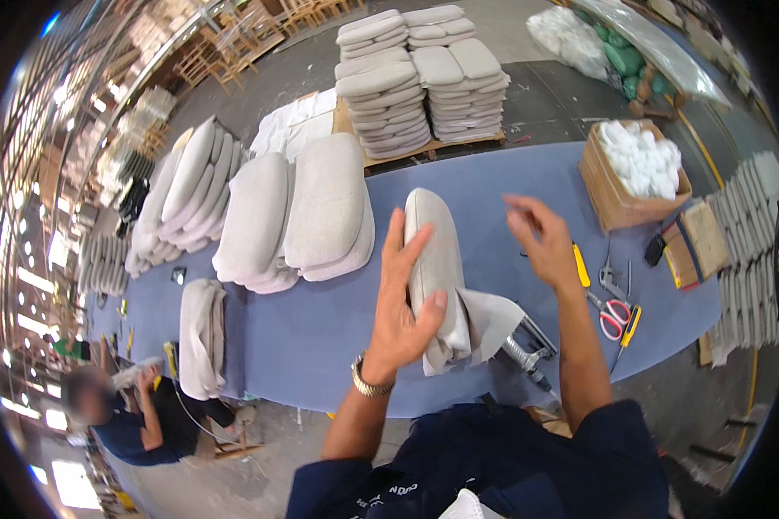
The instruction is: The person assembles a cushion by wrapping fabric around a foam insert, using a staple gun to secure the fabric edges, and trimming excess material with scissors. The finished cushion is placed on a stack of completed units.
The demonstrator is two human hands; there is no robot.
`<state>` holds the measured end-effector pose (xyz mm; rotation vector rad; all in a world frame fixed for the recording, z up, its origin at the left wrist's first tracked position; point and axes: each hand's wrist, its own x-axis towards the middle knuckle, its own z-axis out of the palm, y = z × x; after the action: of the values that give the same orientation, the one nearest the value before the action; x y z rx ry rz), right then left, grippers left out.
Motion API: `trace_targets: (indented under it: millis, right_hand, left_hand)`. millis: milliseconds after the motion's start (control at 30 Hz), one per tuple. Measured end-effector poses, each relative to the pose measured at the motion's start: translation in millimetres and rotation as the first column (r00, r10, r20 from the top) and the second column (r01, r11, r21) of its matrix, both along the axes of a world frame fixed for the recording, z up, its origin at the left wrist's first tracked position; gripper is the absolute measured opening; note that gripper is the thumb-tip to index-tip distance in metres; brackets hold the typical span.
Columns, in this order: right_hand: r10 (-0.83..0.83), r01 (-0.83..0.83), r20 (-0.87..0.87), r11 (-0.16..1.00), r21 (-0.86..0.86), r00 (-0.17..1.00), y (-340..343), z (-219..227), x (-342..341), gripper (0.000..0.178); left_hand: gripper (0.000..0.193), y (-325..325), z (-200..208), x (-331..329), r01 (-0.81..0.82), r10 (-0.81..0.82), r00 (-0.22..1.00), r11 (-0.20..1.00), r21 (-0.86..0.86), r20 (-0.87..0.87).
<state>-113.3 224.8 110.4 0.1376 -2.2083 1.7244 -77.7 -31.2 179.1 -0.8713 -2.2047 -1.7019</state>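
A light grey fabric cushion stands tilted on its narrow side in front of me, a loose flap of its cloth spread out to the right. My left hand is against its left side and top, thumb across the near part, holding it. Raised to the right of the cushion and apart from it is my right hand, fingers parted with nothing visible in them. Below that hand, a metal air staple gun lies beside the flap, partly behind my right forearm.
On the blue-grey table lie red-handled scissors, pliers, a yellow cutter and a yellow-handled screwdriver. A carton of white stuffing stands at right. Cushion stacks fill the left. Another person sits at lower left.
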Motion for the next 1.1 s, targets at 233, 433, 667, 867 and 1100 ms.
trace_targets:
  millis: [233,433,667,867,1100]
  right_hand:
    - [0.397,-0.381,-0.234,0.918,0.112,0.887,-90.1,71.1,-27.3,0.028]
    - [0.371,-0.394,-0.2,0.914,-0.092,0.907,-156.0,33.6,-30.1,0.043]
    - [0.338,-0.337,0.115,0.941,-0.031,0.934,-170.3,-84.1,-28.5,0.06]
    - [0.309,-0.304,-0.019,0.943,0.135,0.951,-190.4,-99.9,33.6,0.044]
    - [0.342,-0.276,-0.238,0.923,0.269,0.909,-218.7,-108.8,82.5,0.037]
  left_hand:
    - [0.098,-12.2,-12.2,46.7,0.051,-0.061,0.981,0.997,0.059,0.185]
    - [0.099,-80.5,-4.7,75.6,0.022,-0.035,0.952,0.999,0.044,0.303]
    - [0.091,-158.5,-14.7,154.7,-0.244,0.137,0.839,0.96,0.138,0.527]
    - [0.076,-199.3,4.7,201.7,-0.364,0.499,0.72,0.863,-0.35,0.482]
    - [0.054,-178.1,13.5,166.6,-0.509,0.793,0.603,0.292,-0.81,-0.092]
